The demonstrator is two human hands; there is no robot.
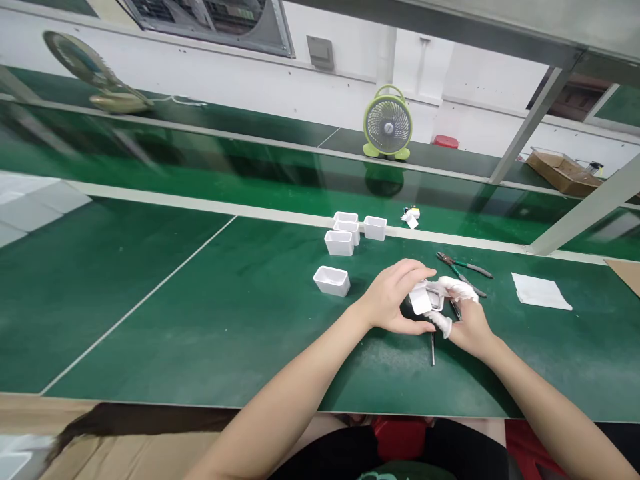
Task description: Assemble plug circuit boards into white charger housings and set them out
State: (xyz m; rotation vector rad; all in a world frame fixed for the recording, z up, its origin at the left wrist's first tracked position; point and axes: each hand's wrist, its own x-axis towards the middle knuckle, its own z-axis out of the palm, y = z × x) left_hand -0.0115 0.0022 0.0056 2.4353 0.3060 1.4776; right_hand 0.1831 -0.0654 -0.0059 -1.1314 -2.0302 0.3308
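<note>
My left hand (395, 297) curls around a small white and grey part (424, 300) held just above the green table (200, 313). My right hand (463, 313), with white finger cots on thumb and fingers, pinches the same part from the right. A thin metal tool (433, 348) lies on the table under my hands. A white rectangular cup (331, 280) stands just left of my left hand.
Three more white cups (350, 232) cluster further back. Green-handled pliers (463, 267) lie behind my right hand, a white sheet (540, 292) to the right. A small white part (411, 217) sits by the conveyor edge. A green fan (388, 124) stands beyond the belt.
</note>
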